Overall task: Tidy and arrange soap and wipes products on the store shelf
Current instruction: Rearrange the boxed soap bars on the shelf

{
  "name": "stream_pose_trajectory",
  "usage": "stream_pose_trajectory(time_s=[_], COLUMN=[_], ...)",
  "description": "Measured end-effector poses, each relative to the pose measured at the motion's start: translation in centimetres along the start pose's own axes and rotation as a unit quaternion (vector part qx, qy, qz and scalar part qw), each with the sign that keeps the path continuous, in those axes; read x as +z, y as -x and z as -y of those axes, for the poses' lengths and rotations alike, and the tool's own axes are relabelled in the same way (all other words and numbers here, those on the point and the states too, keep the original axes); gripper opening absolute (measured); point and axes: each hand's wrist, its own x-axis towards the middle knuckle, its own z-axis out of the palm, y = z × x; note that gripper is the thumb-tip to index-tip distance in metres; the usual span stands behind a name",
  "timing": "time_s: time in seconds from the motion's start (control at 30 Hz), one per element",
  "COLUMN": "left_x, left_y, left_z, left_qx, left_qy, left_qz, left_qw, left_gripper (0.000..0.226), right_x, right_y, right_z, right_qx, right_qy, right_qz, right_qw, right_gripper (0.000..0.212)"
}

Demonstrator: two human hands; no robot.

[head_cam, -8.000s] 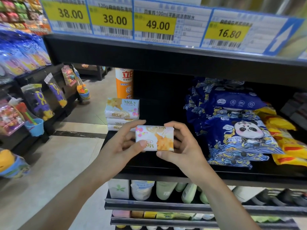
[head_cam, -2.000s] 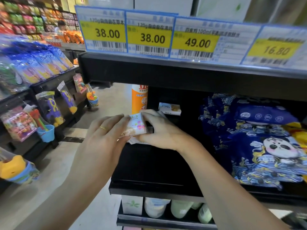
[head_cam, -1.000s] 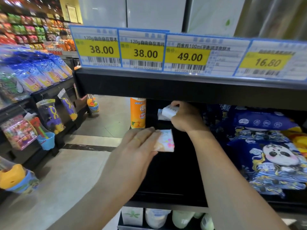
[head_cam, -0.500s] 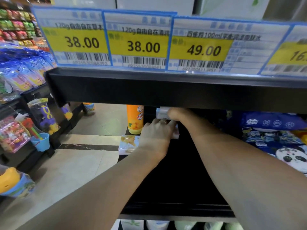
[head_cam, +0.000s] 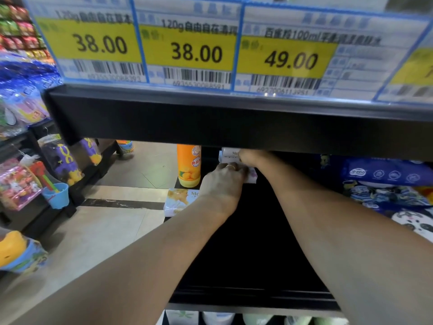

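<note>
A black metal shelf (head_cam: 246, 266) fills the lower middle of the frame, its dark board mostly bare toward the front edge. Above it, the black lip of the next shelf up carries a strip of price tags (head_cam: 187, 50) across the top of the frame, yellow panels reading 38.00, 38.00 and 49.00, with barcodes below and "120g" and "100ml" in the blurred print. To the left lies a pale tiled floor (head_cam: 93, 231) with a dark stripe, and another rack of bagged toys at the left edge.

Both arms reach deep to the back of the shelf. The left hand (head_cam: 222, 181), a ring on one finger, is curled over a small soap box (head_cam: 251, 178) just right of centre. The right hand (head_cam: 248, 158) grips a white soap box (head_cam: 228, 153) marked "Me…", just above it. An orange bottle (head_cam: 188, 165) stands left of them, with another soap box (head_cam: 180, 200) marked "Me…" in front. Blue wipes packs (head_cam: 384, 172) with a panda print lie at the right.
</note>
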Motion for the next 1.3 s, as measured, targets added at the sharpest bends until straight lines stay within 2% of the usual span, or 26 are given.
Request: stream_pose_trajectory(time_s=[0.03, 0.13, 0.27, 0.37, 0.43, 0.47, 0.57, 0.63, 0.7, 0.8, 0.9, 1.1, 1.2, 1.3], left_x=[0.1, 0.1, -0.9, -1.5, -1.6, -1.5, -0.9, -0.5, -0.1, 0.8, 1.7, 2.3, 2.6, 2.8], left_y=[0.0, 0.2, 3.0, 7.6, 11.2, 12.9, 16.7, 18.1, 18.6, 18.6, 18.4, 18.5, 18.6, 18.6], left_z=[0.0, -0.2, -0.4, -0.2, -0.1, 0.0, 0.4, 1.0, 1.7, 2.6, 2.9, 3.1, 3.4, 3.3], left_qx=[0.003, 0.015, 0.010, 0.019, 0.031, 0.040, 0.065, 0.075, 0.066, 0.041, 0.019, 0.003, 0.003, 0.002], left_qy=[0.001, -0.017, -0.012, -0.009, 0.007, 0.018, 0.042, 0.054, 0.061, 0.054, 0.058, 0.070, 0.074, 0.067], left_qz=[0.001, -0.001, -0.028, -0.090, -0.127, -0.141, -0.145, -0.142, -0.145, -0.122, -0.115, -0.125, -0.122, -0.123], left_qw=[1.000, 1.000, 0.999, 0.996, 0.991, 0.989, 0.986, 0.986, 0.985, 0.990, 0.992, 0.990, 0.990, 0.990], left_gripper=[0.056, 0.065, 0.072, 0.055, 0.043, 0.038, 0.029, 0.023, 0.025, 0.027, 0.032, 0.041, 0.043, 0.042], right_x=[-0.1, 0.0, 0.0, 0.6, 0.8, 1.0, 1.7, 2.6, 3.7, 5.3, 6.1, 6.2, 5.5, 3.3], right_y=[-0.1, 0.3, 2.2, 4.1, 5.3, 6.0, 8.8, 10.5, 11.5, 11.9, 11.7, 11.1, 10.7, 9.8], right_z=[-0.3, -0.7, -0.2, 0.0, 0.2, 0.2, 0.2, -0.3, -1.0, -2.0, -2.2, -2.0, -2.0, -2.1], right_qx=[0.007, -0.047, -0.059, -0.066, -0.136, -0.185, -0.287, -0.332, -0.354, -0.362, -0.361, -0.327, -0.300, -0.274], right_qy=[-0.008, 0.049, 0.017, -0.038, -0.021, -0.010, 0.006, 0.035, 0.077, 0.150, 0.161, 0.202, 0.217, 0.224], right_qz=[0.003, -0.029, -0.073, -0.151, -0.215, -0.212, -0.109, -0.027, 0.041, 0.057, 0.038, 0.034, -0.029, -0.135], right_qw=[1.000, 0.997, 0.995, 0.986, 0.967, 0.959, 0.952, 0.942, 0.931, 0.918, 0.918, 0.923, 0.928, 0.926], right_gripper=[0.042, 0.039, 0.031, 0.033, 0.031, 0.032, 0.033, 0.025, 0.030, 0.034, 0.033, 0.047, 0.052, 0.055])
